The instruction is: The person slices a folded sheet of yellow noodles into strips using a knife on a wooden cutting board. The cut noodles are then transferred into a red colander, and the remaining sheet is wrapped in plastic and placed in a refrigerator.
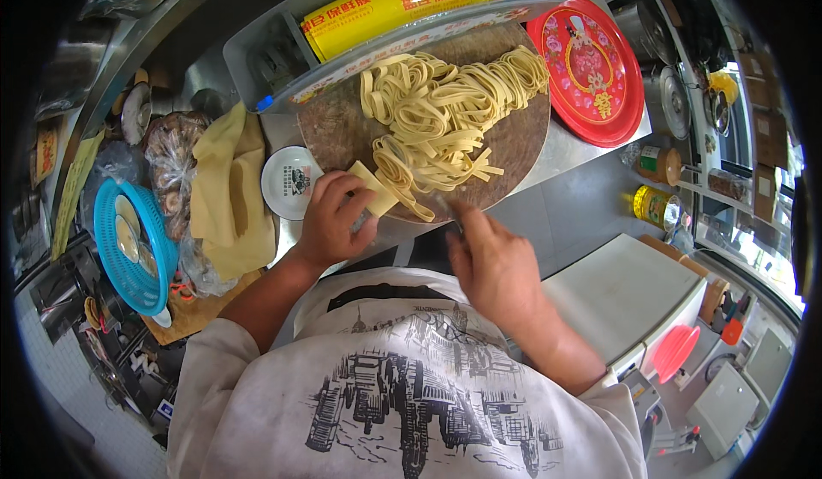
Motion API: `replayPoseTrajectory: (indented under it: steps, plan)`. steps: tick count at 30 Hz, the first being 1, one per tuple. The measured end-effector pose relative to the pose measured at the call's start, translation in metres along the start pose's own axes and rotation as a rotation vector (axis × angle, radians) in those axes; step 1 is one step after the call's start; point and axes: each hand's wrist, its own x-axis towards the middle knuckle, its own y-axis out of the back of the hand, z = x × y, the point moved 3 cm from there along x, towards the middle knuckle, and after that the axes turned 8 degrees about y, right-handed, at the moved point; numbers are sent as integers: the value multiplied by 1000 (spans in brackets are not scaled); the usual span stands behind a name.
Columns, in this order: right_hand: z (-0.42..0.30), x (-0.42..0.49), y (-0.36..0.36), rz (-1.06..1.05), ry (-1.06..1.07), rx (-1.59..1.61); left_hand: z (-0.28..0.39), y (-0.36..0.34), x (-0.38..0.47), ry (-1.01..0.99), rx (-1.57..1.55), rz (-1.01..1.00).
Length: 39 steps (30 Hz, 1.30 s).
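A round wooden chopping board (pixel 523 151) carries a heap of flat, pale yellow strips (pixel 443 103), much of it in loose coils. My left hand (pixel 337 216), fingers bent, holds a folded pale yellow sheet (pixel 379 190) at the board's near left edge, beside the cut strips. At the near edge of the board is my right hand (pixel 498 254), blurred, with its index finger stretched towards the strips. Whether it grips a tool cannot be made out. A large folded sheet (pixel 234 196) of similar colour lies further left. Between it and the board sits a small white dish (pixel 289 183).
Behind the board a grey bin (pixel 263 61) holds a yellow roll of cling film (pixel 404 4). Red patterned round trays (pixel 591 74) lie to the right. On the left are a blue plastic basket (pixel 135 248) and plastic bags (pixel 176 151). A white-topped cabinet (pixel 629 286) stands at right.
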Motion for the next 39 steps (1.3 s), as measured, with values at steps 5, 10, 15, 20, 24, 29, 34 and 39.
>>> replayPoseTrajectory:
  steps: [5, 10, 15, 20, 24, 29, 34, 39]
  plan:
    - [-13, -17, -21, -146, -40, 38, 0, -2, 3, -1, 10, 30]
    - [-16, -23, -29, -122, 4, -11, 3, -2, 5, 10, -10, 57]
    - [-18, -28, -30, -164, -8, -25, 1, -4, 5, 49, 20, 1]
    - [-17, -27, -32, -208, -26, -34, -1, -5, 4, 34, 56, -38]
    - [-16, -26, -36, -227, -38, -38, 1, -4, 2, 39, 102, -17]
    - [-13, -24, -42, -221, -36, -18, 0, -5, 3, 44, 61, 12]
    - [-9, -20, -43, -219, -39, -31, -3, -8, 5, 44, 13, 25]
    - [2, -14, -53, -232, -35, -15, -7, -11, 1, 90, -9, 60]
